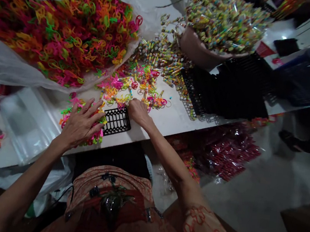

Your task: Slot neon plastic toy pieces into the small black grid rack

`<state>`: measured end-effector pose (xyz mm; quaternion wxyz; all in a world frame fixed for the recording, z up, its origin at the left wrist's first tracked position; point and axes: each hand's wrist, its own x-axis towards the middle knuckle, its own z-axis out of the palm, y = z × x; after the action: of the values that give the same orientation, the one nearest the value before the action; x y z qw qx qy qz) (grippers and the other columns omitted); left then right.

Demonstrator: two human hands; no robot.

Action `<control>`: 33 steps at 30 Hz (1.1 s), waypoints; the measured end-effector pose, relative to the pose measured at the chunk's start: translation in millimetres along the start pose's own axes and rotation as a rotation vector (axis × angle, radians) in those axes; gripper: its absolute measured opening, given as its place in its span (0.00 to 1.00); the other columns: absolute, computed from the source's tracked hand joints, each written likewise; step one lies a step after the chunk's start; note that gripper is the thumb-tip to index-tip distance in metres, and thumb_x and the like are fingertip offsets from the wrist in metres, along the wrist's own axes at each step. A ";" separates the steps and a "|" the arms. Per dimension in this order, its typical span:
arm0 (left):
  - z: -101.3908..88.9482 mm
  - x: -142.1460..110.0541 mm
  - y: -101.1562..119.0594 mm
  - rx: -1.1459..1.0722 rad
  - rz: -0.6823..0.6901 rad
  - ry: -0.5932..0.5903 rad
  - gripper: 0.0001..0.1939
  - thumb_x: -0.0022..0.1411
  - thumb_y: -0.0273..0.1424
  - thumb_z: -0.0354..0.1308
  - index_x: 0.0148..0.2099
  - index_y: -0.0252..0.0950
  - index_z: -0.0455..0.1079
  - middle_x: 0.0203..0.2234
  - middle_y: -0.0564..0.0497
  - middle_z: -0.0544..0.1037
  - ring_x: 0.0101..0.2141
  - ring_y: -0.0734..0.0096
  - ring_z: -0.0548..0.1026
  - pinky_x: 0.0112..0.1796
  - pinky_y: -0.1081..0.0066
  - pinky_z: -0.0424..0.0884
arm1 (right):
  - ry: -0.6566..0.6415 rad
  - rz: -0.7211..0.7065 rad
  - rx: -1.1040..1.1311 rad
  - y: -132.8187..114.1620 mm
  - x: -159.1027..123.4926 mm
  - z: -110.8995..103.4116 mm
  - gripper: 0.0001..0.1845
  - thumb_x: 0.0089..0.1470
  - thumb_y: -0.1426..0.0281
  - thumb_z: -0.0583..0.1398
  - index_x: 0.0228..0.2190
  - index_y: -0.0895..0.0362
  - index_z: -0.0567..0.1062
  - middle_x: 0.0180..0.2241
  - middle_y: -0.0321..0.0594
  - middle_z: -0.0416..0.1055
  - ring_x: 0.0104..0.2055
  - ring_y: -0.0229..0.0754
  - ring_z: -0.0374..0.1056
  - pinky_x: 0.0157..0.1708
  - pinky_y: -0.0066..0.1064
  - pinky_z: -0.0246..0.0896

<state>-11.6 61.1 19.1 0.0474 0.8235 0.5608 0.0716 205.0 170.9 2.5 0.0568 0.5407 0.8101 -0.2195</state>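
Neon plastic rings (82, 129) lie bunched under the left hand (80, 124), its grip spread flat and pressing rather than clasping; just right of it sits a small black grid tray (116, 121). Beyond that, the right hand (137, 110) pinches closed among loose rings (136, 86), contents hidden; careless sweeping could push pieces off the surface (172, 118) edge

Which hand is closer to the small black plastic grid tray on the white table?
Left. The left hand lies spread on bright plastic pieces, its fingertips at the small black plastic grid tray. The right hand sits just past the tray's far right corner.
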 end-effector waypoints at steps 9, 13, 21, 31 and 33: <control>-0.6 2.2 -2.0 0.028 0.016 -0.016 0.22 0.70 0.43 0.40 0.56 0.40 0.68 0.65 0.42 0.60 0.65 0.47 0.55 0.58 0.43 0.53 | 0.103 -0.064 0.631 -6.3 -14.5 34.7 0.07 0.44 0.75 0.60 0.30 0.60 0.75 0.26 0.35 0.70 0.29 0.37 0.63 0.29 0.26 0.52; 0.4 2.3 -4.1 -0.002 0.016 0.001 0.22 0.70 0.43 0.40 0.58 0.43 0.66 0.65 0.44 0.61 0.65 0.50 0.55 0.59 0.45 0.52 | 0.098 -0.069 1.057 -10.9 -16.0 54.7 0.08 0.41 0.72 0.62 0.29 0.60 0.74 0.25 0.32 0.67 0.27 0.34 0.59 0.29 0.26 0.53; -0.9 2.8 -5.3 -0.032 0.011 -0.019 0.22 0.69 0.43 0.43 0.59 0.43 0.66 0.66 0.44 0.60 0.66 0.52 0.54 0.60 0.44 0.48 | 0.154 -0.064 0.998 -21.1 -33.1 72.6 0.10 0.41 0.69 0.64 0.26 0.58 0.68 0.26 0.31 0.62 0.29 0.35 0.58 0.31 0.27 0.55; 6.2 -0.1 -8.7 -0.083 0.012 0.001 0.23 0.68 0.44 0.44 0.63 0.48 0.60 0.67 0.49 0.58 0.66 0.56 0.53 0.63 0.46 0.40 | 0.123 -0.224 0.788 -48.8 -39.6 95.1 0.07 0.50 0.73 0.61 0.22 0.57 0.72 0.31 0.40 0.71 0.37 0.42 0.66 0.39 0.30 0.61; 6.0 -0.2 -8.2 -0.088 0.014 -0.003 0.23 0.68 0.44 0.44 0.63 0.49 0.60 0.67 0.49 0.58 0.66 0.56 0.53 0.63 0.46 0.40 | 0.086 -0.222 0.706 -47.6 -40.7 92.3 0.08 0.51 0.73 0.61 0.21 0.57 0.73 0.30 0.40 0.71 0.36 0.42 0.66 0.36 0.29 0.60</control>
<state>-18.2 63.9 11.9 0.0841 0.8246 0.5513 0.0954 165.3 82.5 -52.9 -0.1912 0.4445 0.7399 -0.4674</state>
